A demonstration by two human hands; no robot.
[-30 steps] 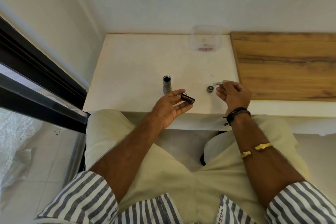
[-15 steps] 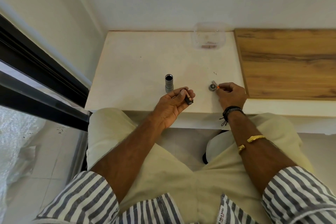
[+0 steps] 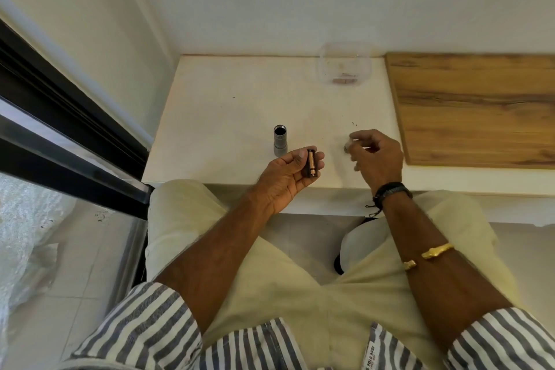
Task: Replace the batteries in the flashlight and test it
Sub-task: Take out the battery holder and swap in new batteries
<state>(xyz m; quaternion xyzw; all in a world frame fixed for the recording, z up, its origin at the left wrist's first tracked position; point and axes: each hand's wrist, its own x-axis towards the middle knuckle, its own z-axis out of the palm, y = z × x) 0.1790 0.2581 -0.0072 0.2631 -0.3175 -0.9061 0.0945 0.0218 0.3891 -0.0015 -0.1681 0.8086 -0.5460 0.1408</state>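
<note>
The grey flashlight body (image 3: 280,143) stands upright on the white counter (image 3: 228,117) with its open end up. Just in front of it, my left hand (image 3: 285,176) lies palm up with its fingers closed around a dark battery holder (image 3: 311,164) that shows a copper-coloured cell. My right hand (image 3: 377,156) hovers to the right, fingers curled and blurred by motion. A small round cap (image 3: 347,147) lies on the counter right under its fingertips. A pale blur sits at the pinch of thumb and forefinger; whether it is a held cell I cannot tell.
A clear plastic box (image 3: 345,67) with a few small items stands at the back of the counter by the wall. A wooden board (image 3: 480,108) covers the counter's right part. A dark window frame (image 3: 60,117) runs along the left. My knees are under the counter's front edge.
My left hand has rolled palm up, so the battery holder now shows its copper cell. My right hand, which brought a thin silver cell to the cap, has lifted slightly and is blurred.
</note>
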